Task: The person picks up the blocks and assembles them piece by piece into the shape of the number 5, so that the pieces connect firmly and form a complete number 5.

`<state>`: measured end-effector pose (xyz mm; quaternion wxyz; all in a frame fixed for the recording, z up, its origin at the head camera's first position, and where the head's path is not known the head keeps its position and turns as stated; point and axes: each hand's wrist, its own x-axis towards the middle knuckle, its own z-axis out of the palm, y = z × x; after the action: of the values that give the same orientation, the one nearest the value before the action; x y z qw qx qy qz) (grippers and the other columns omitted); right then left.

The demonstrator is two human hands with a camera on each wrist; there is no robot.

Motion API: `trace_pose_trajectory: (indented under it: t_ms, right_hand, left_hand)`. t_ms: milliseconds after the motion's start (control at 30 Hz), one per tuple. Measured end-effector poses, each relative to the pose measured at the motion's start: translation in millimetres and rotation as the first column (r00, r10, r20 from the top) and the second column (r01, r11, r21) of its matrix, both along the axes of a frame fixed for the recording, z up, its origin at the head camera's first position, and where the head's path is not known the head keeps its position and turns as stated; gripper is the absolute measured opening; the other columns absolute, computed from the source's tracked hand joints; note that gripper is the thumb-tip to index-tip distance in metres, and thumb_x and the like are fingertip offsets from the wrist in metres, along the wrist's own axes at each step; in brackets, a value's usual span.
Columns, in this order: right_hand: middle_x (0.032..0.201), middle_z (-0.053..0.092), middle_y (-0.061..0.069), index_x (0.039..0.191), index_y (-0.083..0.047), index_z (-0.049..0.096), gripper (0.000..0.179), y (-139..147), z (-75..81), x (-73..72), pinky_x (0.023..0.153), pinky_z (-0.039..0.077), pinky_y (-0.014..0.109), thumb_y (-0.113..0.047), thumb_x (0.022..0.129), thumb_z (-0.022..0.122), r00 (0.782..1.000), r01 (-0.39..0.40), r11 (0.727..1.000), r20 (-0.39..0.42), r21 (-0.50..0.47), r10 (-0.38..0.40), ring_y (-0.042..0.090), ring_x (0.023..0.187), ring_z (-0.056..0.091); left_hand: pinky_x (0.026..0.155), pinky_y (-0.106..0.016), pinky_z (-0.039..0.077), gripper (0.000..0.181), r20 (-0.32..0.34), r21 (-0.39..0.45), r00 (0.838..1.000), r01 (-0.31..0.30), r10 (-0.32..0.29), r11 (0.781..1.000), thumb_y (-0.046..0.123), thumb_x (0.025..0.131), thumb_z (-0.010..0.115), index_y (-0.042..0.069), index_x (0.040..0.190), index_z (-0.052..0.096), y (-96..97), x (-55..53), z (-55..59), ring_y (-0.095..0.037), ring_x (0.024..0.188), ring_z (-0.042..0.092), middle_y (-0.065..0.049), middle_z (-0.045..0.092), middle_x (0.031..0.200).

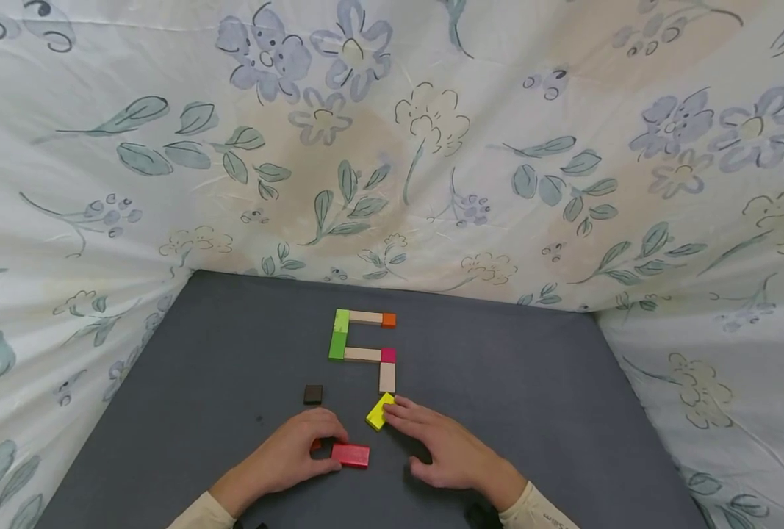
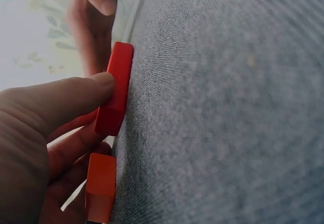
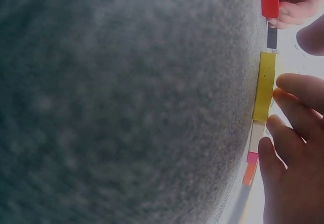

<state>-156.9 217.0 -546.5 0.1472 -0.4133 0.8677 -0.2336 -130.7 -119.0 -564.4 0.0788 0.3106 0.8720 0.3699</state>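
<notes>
My left hand (image 1: 295,448) pinches a red rectangular block (image 1: 350,455) by its left end, thumb on the near side and fingers on the far side. An orange block (image 2: 101,186) lies by the fingers of that hand and is mostly hidden in the head view. With fairly straight fingers, my right hand (image 1: 441,444) touches the top of a slanted yellow block (image 1: 380,411). Its thumb stands apart from the block. Just beyond the yellow block lies a pale wooden block (image 1: 387,378), the near end of a row of blocks.
A flat angular line of blocks continues away: a pink block (image 1: 388,355), a wooden block (image 1: 363,354), two green blocks (image 1: 337,346), another wooden block (image 1: 366,317) and an orange cube (image 1: 389,320). A dark block (image 1: 313,394) lies alone on the grey cloth (image 1: 233,367). Floral curtains (image 1: 392,184) surround the surface.
</notes>
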Motion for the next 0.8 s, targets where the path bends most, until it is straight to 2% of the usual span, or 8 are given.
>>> trace_pose_trajectory:
  t_ms: [433,800]
  right_hand:
    - [0.174,0.032,-0.010,0.170,-0.021,0.040,0.074,-0.3,-0.1,0.8,0.121,0.040,0.054,-0.025,0.099,0.061,1.000,-0.023,0.999,0.008,0.031,0.023,0.016,0.162,0.026]
    - [0.174,0.032,-0.010,0.170,-0.020,0.040,0.074,-0.2,2.1,-1.5,0.120,0.041,0.052,-0.024,0.099,0.062,1.000,-0.024,0.999,0.007,0.036,0.024,0.017,0.162,0.025]
  left_hand:
    - [0.097,-0.041,0.056,0.023,-0.009,-0.017,1.000,0.018,-0.018,1.000,0.029,0.094,0.090,0.031,0.114,0.080,1.0,-3.0,0.3,-0.004,0.106,0.062,0.023,0.068,0.112]
    - [0.093,-0.036,0.059,0.021,0.050,0.015,0.999,0.017,-0.017,1.000,0.029,0.094,0.089,0.032,0.113,0.081,0.3,-7.8,6.2,-0.004,0.102,0.063,0.021,0.067,0.111]
